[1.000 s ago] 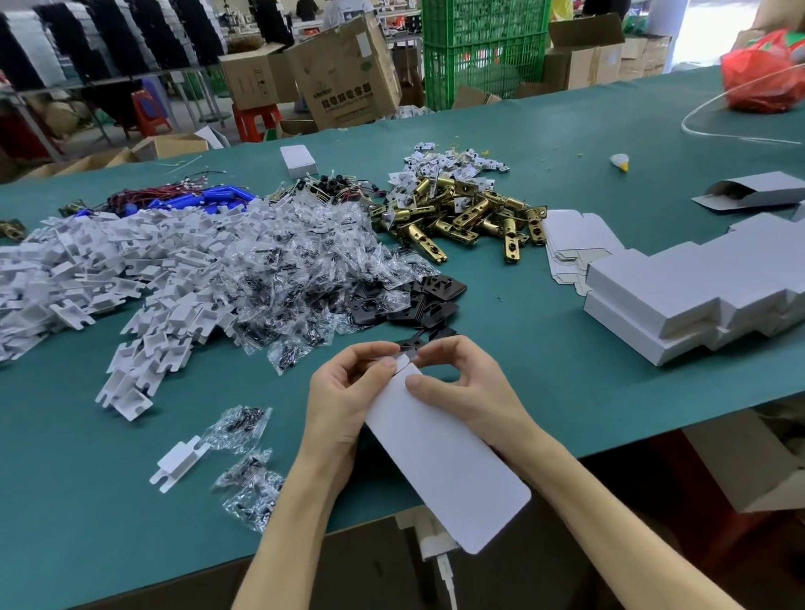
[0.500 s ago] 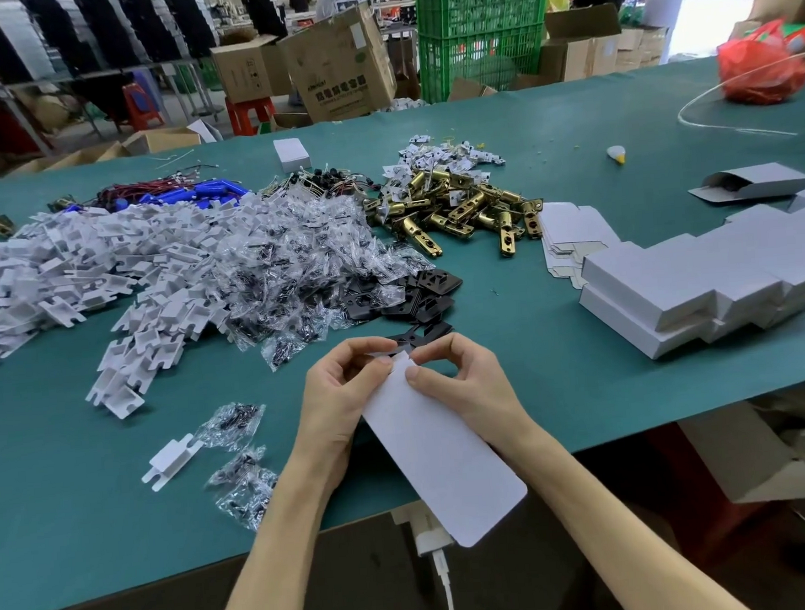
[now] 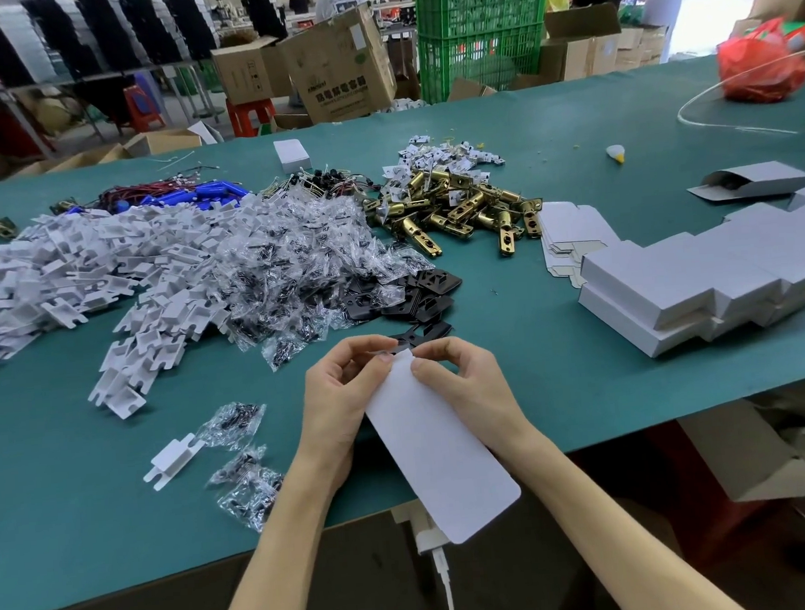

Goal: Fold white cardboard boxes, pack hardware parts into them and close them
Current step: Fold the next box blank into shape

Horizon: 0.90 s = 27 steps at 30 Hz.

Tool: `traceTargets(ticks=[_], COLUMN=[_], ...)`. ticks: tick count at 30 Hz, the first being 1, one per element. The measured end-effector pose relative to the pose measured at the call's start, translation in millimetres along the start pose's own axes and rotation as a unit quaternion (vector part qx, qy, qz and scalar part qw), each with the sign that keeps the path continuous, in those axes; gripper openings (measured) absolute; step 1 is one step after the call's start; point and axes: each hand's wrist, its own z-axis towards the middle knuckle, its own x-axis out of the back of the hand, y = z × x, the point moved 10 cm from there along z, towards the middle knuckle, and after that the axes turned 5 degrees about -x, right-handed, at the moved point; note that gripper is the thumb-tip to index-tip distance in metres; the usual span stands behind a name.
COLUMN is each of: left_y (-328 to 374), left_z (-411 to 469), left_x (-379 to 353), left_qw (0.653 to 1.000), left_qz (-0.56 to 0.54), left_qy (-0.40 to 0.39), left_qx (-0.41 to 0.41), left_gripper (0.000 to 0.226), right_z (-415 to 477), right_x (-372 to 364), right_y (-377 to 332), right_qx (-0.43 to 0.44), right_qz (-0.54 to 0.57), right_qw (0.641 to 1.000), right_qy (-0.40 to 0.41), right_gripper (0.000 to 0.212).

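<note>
At the near edge of the counter point(image 3: 64, 542), the left hand point(image 3: 345, 399) and right hand point(image 3: 468, 386) both pinch the far end of a flattened white cardboard box point(image 3: 442, 459). Its other end juts out past the edge toward the person. The box looks light, thin and easily creased, so it is probably best gripped along its side folds and squeezed open. Beyond lie black plates point(image 3: 404, 290), bagged screws point(image 3: 284, 275) and brass latches point(image 3: 460, 205), with finished boxes point(image 3: 675, 285) stacked to the right.

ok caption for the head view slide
Left hand and right hand pinch the far end of a white box over the table.
</note>
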Motion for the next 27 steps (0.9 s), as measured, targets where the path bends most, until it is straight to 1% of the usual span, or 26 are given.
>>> traceTargets(ticks=[3, 5, 7, 10, 13, 18, 19, 23, 27], left_y=[-1, -2, -2, -3, -2, -6, -6, -8, -9], left_z=[0, 0, 0, 0, -1, 0, 0, -1, -2], left_x=[2, 2, 1, 1, 0, 0, -1, -5, -6], left_qw=[1.000, 1.000, 1.000, 1.000, 1.000, 1.000, 0.999, 0.998, 0.998], left_qz=[0.015, 0.020, 0.019, 0.011, 0.009, -0.015, -0.020, -0.022, -0.022], left_qy=[0.008, 0.002, -0.004, -0.007, -0.008, -0.008, -0.011, -0.023, -0.026], left_qx=[-0.001, 0.003, 0.005, 0.008, 0.004, 0.022, 0.028, 0.050, 0.057], left_gripper=[0.010, 0.007, 0.010, 0.011, 0.007, 0.017, 0.018, 0.021, 0.021], right_z=[0, -1, -1, 0, 2, 3, 2, -2, -4], right_x=[-1, -1, 1, 2, 6, 14, 14, 14, 16], right_y=[-1, -2, -3, -2, 0, 1, 0, -6, -12], right_qx=[0.009, 0.011, 0.015, 0.019, 0.019, 0.010, 0.011, 0.022, 0.043], right_qz=[-0.012, -0.009, -0.006, -0.001, -0.003, 0.034, 0.042, 0.060, 0.058], right_qw=[1.000, 1.000, 1.000, 1.000, 1.000, 0.998, 0.998, 0.997, 0.996], right_qy=[-0.002, 0.001, 0.006, 0.009, 0.024, 0.046, 0.047, 0.049, 0.057], right_gripper=[0.013, 0.017, 0.019, 0.010, 0.004, 0.003, 0.004, 0.021, 0.019])
